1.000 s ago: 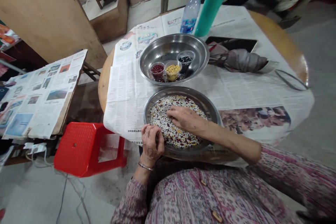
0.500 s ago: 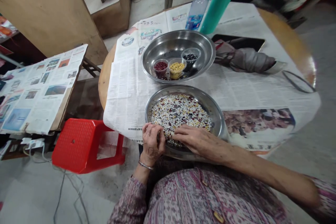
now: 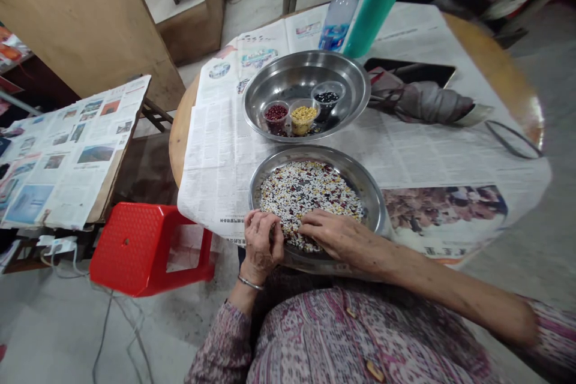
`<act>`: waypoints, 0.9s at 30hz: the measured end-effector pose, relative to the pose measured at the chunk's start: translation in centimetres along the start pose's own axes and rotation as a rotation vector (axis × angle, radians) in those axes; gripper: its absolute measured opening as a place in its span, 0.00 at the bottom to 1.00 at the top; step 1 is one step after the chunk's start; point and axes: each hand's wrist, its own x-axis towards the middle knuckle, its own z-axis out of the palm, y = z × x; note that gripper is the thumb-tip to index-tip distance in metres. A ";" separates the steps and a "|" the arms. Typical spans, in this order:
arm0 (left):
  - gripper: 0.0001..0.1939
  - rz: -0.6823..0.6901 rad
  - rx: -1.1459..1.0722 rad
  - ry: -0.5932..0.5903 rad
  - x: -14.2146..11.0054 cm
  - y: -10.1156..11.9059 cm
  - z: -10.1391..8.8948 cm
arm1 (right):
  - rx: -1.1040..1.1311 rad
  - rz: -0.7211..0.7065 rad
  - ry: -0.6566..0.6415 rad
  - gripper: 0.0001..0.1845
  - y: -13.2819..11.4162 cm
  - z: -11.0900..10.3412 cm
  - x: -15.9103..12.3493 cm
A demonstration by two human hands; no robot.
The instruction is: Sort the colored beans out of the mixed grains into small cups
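Observation:
In front of me a steel basin (image 3: 377,192) holds a mix of white, yellow, dark red and black beans or grains (image 3: 310,192). My left hand (image 3: 261,243) rests at the near left rim with its fingers curled in. Whatever those fingers hold is hidden. My right hand (image 3: 339,239) reaches in over the near side, its fingers drawn together and touching the mix. Any grain between its fingertips is too small to make out. Behind stands a second steel basin (image 3: 270,81) with a cup of red beans (image 3: 276,114), a cup of yellow ones (image 3: 303,117) and a cup of black ones (image 3: 326,99).
Newspaper (image 3: 211,162) covers the round table. At the back stand a water bottle (image 3: 339,9) and a tall green bottle (image 3: 380,6). A folded grey umbrella (image 3: 436,102) lies to the right beside a dark flat object (image 3: 409,71). A red stool (image 3: 130,246) is on the left.
My right hand has shifted slightly up and to the right over the mix, its fingers bent more. My left hand stays almost where it was.

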 end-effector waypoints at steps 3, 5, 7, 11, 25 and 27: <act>0.08 0.003 0.006 0.003 0.0 0.0 0.0 | -0.079 0.037 0.045 0.14 0.9 0.4 -0.2; 0.08 0.005 0.007 0.002 -0.1 0.0 0.0 | -0.116 0.046 0.072 0.15 1.4 0.5 -0.3; 0.08 0.004 0.004 -0.002 -0.1 0.0 0.0 | -0.125 0.041 0.097 0.16 1.7 0.4 -0.4; 0.08 -0.001 0.001 -0.008 -0.1 0.0 -0.1 | -0.157 0.031 0.104 0.15 1.1 -0.3 0.2; 0.08 -0.006 0.021 -0.001 -0.2 0.0 0.1 | -0.373 0.295 -0.062 0.15 4.8 -1.6 3.9; 0.07 -0.006 0.018 -0.003 -0.1 0.1 0.0 | -0.298 0.341 -0.008 0.13 5.8 -2.2 3.4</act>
